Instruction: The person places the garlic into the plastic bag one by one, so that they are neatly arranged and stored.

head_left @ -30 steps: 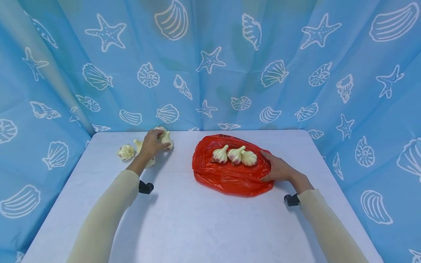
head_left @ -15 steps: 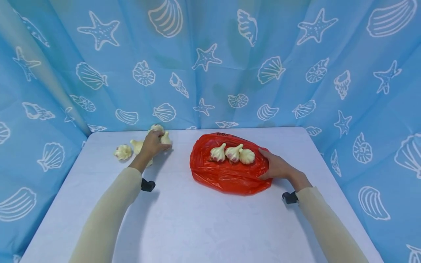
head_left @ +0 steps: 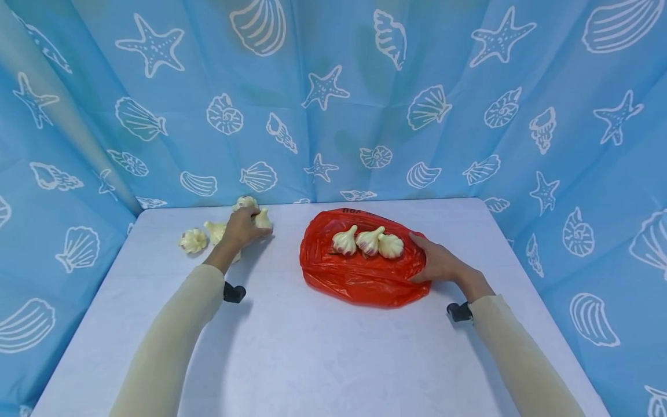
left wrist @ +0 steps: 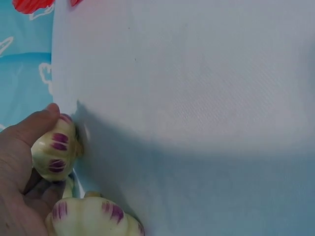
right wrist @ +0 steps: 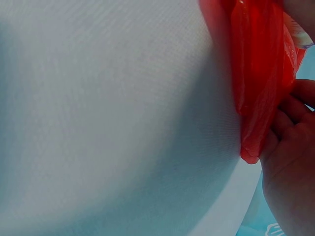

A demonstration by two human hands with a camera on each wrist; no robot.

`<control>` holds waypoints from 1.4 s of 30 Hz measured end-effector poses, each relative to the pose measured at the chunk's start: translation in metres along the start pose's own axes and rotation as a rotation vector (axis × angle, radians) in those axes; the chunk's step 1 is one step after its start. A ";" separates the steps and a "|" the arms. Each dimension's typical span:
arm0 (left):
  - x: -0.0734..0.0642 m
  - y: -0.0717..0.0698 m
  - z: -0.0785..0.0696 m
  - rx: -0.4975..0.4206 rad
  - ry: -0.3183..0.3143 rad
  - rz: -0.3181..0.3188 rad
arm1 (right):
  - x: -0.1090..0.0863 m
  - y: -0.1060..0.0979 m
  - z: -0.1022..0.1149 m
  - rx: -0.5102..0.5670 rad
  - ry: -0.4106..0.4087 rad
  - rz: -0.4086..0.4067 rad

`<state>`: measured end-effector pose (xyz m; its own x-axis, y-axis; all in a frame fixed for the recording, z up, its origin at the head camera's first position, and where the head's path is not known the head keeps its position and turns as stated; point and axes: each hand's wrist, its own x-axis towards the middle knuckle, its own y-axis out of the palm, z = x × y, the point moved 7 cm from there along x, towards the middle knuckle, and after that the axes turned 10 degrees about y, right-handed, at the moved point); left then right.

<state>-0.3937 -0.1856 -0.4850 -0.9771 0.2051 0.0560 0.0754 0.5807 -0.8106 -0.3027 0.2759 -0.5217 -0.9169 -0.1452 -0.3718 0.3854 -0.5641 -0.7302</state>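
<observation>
My left hand (head_left: 241, 230) is at the far left part of the table, its thumb and fingers around a garlic bulb (left wrist: 55, 153) with purple streaks. In the left wrist view another garlic bulb (left wrist: 93, 219) lies close below that hand. At the table's right half, my right hand (head_left: 442, 264) grips the right side of a crumpled red plastic bag (head_left: 359, 286), thumb toward the front and fingers at the back. Three garlic bulbs rest in a row on the red bag: a left one (head_left: 344, 241), a middle one (head_left: 369, 240) and a right one (head_left: 390, 246).
Left of my left hand lie a garlic bulb (head_left: 193, 240) and another bulb (head_left: 215, 230); one more bulb (head_left: 245, 202) sits behind it at the back edge. The white-covered table (head_left: 323, 359) meets a blue curtain (head_left: 333, 133) with shell prints at the back and sides.
The head view has shifted slightly. Both hands, the red bag and the garlic bulbs keep nearly the same places relative to one another.
</observation>
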 end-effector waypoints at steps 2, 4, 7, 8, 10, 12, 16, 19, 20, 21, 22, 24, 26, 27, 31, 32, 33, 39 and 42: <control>-0.001 -0.001 -0.001 0.000 0.003 -0.005 | 0.000 0.000 0.000 0.002 0.002 0.002; -0.001 -0.002 -0.001 0.000 0.009 -0.009 | 0.000 0.000 0.000 0.004 0.003 0.001; -0.001 -0.002 -0.001 0.001 0.008 -0.010 | 0.000 0.000 -0.001 0.005 0.003 -0.002; -0.001 -0.002 -0.001 0.005 0.009 -0.008 | 0.000 0.000 -0.001 0.005 0.003 -0.003; -0.001 -0.002 0.000 0.011 0.005 -0.006 | 0.000 -0.001 0.000 0.003 0.003 -0.004; -0.002 -0.002 0.000 0.017 0.010 -0.005 | 0.000 0.000 0.000 0.003 0.006 -0.003; -0.004 -0.005 -0.002 0.006 0.028 -0.018 | 0.000 0.000 0.001 0.001 0.009 0.003; -0.005 -0.007 -0.004 -0.013 0.051 -0.032 | 0.000 0.000 0.001 0.002 0.006 0.003; -0.005 -0.008 -0.005 -0.018 0.059 -0.036 | 0.000 -0.001 0.001 0.002 0.004 0.001; -0.005 -0.009 -0.005 -0.025 0.068 -0.040 | 0.000 -0.001 0.001 0.001 0.002 0.001; -0.005 -0.009 -0.006 -0.030 0.077 -0.043 | 0.000 -0.001 0.001 -0.001 0.001 -0.001; -0.005 -0.011 -0.007 -0.039 0.097 -0.054 | 0.000 -0.001 0.001 -0.001 0.002 -0.002; -0.005 -0.012 -0.008 -0.034 0.119 -0.060 | 0.000 -0.001 0.001 0.000 0.002 -0.001; -0.004 -0.012 -0.009 -0.030 0.130 -0.063 | 0.000 -0.001 0.001 0.001 0.003 -0.002; -0.005 -0.013 -0.012 -0.026 0.163 -0.072 | 0.000 -0.001 0.000 0.006 0.005 -0.007; -0.005 -0.012 -0.013 -0.034 0.165 -0.073 | -0.001 -0.001 0.000 0.006 0.009 -0.009; -0.005 -0.012 -0.014 -0.041 0.171 -0.075 | -0.001 -0.001 0.000 0.004 0.009 -0.009; -0.004 -0.010 -0.025 -0.088 0.207 -0.085 | 0.000 -0.001 0.000 0.002 0.004 -0.002; -0.005 -0.010 -0.036 -0.127 0.222 -0.100 | 0.001 -0.001 -0.001 0.001 0.000 -0.003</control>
<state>-0.3827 -0.1644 -0.4564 -0.9144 0.3013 0.2702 0.0183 0.6978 -0.7160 -0.3038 0.2769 -0.5222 -0.9181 -0.1432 -0.3696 0.3824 -0.5655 -0.7307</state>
